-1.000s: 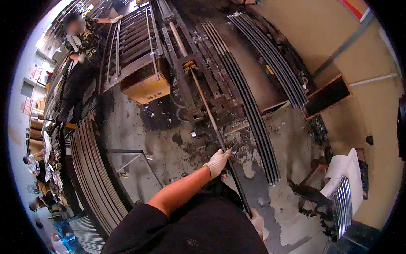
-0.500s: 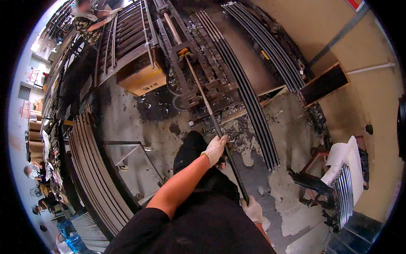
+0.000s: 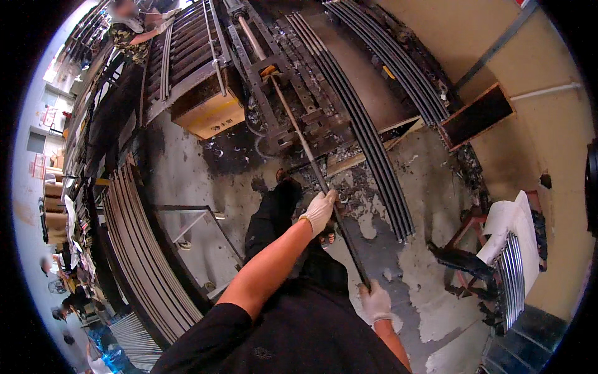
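Two gloved hands, left hand and right hand, are closed tight around a long metal bar, its far end stuck in the machine frame. I think a slippy grip could drop it on feet.

Left hand: white glove, centre of frame, fingers curled shut in a grip; bare forearm stretched up from the lower centre, black short sleeve at the shoulder. Right hand: white glove, lower centre-right, closed in a fist-like grip, wrist bent, forearm short and bare below it.
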The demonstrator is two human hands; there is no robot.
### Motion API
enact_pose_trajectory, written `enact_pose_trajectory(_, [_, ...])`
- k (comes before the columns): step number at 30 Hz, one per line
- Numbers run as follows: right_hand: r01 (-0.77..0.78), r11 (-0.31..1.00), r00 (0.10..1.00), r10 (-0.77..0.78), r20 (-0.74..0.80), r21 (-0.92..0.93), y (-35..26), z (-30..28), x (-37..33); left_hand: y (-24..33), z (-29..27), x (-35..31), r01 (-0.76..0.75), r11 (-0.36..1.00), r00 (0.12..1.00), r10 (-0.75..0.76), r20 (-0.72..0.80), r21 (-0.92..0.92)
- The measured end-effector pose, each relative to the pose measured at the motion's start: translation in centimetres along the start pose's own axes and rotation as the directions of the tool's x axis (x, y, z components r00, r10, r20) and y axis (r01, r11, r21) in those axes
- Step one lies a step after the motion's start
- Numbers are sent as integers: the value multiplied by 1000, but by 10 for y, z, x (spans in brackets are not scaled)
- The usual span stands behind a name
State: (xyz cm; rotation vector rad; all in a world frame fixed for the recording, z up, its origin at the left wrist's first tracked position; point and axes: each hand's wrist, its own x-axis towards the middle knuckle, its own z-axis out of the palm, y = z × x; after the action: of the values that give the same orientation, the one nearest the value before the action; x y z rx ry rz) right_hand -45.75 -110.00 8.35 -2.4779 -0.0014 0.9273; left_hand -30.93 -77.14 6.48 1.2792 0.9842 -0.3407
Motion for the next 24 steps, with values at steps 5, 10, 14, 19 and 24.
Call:
enact_pose_trajectory(5, [66,996,994,-70,-81,-52,-4,-40,7,-18,-1,40,-131,964,990,116,78,231])
enact_pose_trajectory(10, [29,997,999,-32,-35,-73,-26,-4,0,-85,-25,89,-285,849,958,265,107,444])
enact_pose_trajectory(14, [114,987,991,-121,56,114,18,50,0,-28,-22,11,-81,969,991,103,-80,234])
enact_pose_trajectory(19, [36,993,998,-41,47,111,4,39,-1,-77,-39,67,-161,981,987,159,27,112])
enact_pose_trajectory(24, [42,997,999,-43,5,61,-19,-36,2,10,-47,36,-286,741,869,468,-162,607])
